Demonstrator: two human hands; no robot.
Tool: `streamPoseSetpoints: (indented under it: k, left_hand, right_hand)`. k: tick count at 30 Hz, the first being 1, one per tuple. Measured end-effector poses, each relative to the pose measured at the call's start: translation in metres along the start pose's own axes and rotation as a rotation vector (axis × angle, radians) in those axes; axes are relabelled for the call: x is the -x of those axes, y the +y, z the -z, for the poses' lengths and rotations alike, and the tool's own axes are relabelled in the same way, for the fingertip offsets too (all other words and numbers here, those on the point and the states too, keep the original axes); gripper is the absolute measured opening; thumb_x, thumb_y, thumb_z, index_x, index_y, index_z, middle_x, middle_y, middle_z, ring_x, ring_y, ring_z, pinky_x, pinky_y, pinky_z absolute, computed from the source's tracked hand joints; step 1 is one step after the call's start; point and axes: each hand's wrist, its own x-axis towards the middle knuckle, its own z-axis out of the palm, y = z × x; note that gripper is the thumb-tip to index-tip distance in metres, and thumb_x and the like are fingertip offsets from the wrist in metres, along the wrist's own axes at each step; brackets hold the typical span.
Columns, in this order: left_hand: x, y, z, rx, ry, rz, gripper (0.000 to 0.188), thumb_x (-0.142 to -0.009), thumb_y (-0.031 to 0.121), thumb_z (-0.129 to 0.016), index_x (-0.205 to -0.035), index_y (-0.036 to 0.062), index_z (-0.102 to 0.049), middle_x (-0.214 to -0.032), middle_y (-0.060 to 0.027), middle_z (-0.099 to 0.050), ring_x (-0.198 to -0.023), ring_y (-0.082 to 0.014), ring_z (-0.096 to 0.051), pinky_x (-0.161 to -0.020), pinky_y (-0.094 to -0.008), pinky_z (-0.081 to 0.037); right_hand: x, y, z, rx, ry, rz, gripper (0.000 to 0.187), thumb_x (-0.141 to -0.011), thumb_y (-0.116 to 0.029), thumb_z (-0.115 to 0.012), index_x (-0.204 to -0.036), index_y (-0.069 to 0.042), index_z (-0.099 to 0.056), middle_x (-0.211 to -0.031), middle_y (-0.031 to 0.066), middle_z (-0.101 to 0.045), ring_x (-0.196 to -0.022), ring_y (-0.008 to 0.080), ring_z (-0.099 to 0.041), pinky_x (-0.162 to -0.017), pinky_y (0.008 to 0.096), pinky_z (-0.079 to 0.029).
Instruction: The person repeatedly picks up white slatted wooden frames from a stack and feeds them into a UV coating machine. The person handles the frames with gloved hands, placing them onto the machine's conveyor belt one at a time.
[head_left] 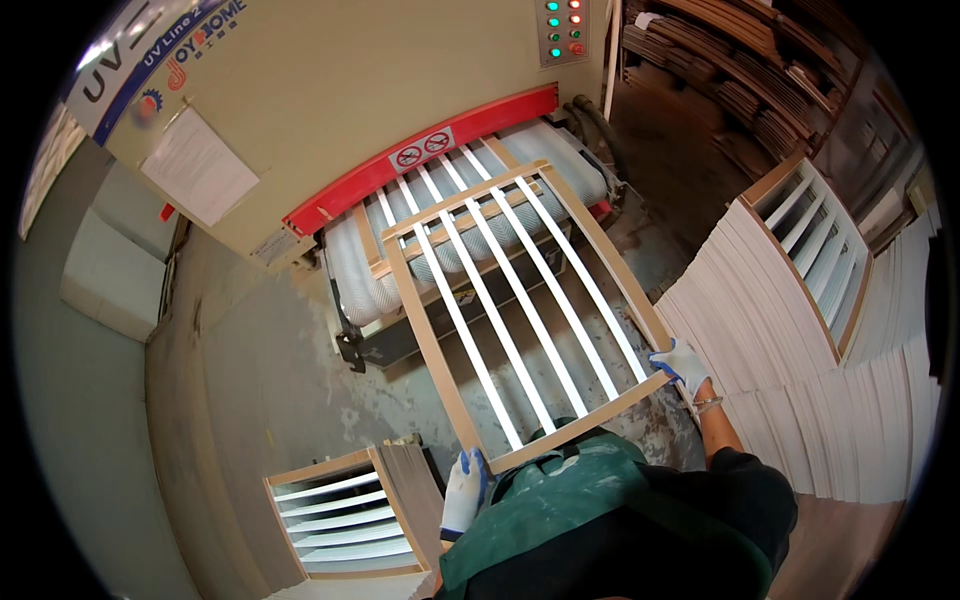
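Observation:
A flat slatted frame (527, 310), with brown rails and white slats, slants away from my body in front of the green apron. My left hand (464, 492), in a white and blue glove, grips its near left corner. At the near right corner my right hand (683, 366), gloved the same way, is closed round the rail. The frame's far end lies over the roller conveyor (355, 285). There it overlaps a second slatted frame (362, 236), which runs partly in under the machine's red bar (350, 186).
A big beige machine (400, 70) with a lit control panel (565, 35) stands ahead. Stacked slatted frames rise at my right (740, 300) and lower left (400, 490). Brown boards (740, 60) are piled at the far right. Hoses (597, 130) hang beside the conveyor.

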Motion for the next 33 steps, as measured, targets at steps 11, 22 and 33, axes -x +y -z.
streamPoseSetpoints:
  k: [11,22,33]
  left_hand:
    - [-0.003,0.004,-0.002,0.001,-0.043,0.175,0.045,-0.106,0.038,-0.043,-0.107,-0.0041,-0.059,-0.100,-0.0235,-0.066,-0.095,-0.0372,-0.063,-0.085,-0.0417,-0.047]
    - [-0.014,0.032,0.008,0.019,-0.053,0.211,0.042,-0.106,0.035,-0.043,-0.106,-0.0037,-0.059,-0.097,-0.0237,-0.066,-0.095,-0.0392,-0.064,-0.083,-0.0428,-0.048]
    - [-0.055,0.025,0.010,0.406,-0.089,0.504,0.039,-0.105,0.034,-0.047,-0.102,-0.0032,-0.059,-0.087,-0.0206,-0.065,-0.070,-0.0299,-0.067,-0.070,-0.0371,-0.053]
  right_hand:
    - [-0.008,0.003,-0.002,0.011,0.065,0.020,0.037,-0.074,-0.021,-0.083,-0.095,0.004,-0.066,-0.065,0.0048,-0.060,-0.053,0.0155,-0.057,-0.047,0.0301,-0.048]
    - [-0.013,-0.016,-0.004,0.040,0.049,0.009,0.035,-0.078,-0.020,-0.079,-0.103,0.001,-0.066,-0.070,0.0045,-0.061,-0.054,0.0135,-0.056,-0.047,0.0304,-0.045]
    - [-0.048,-0.033,-0.011,0.050,0.038,0.079,0.042,-0.081,-0.020,-0.077,-0.114,-0.002,-0.059,-0.079,0.0087,-0.066,-0.060,0.0164,-0.061,-0.055,0.0324,-0.048]
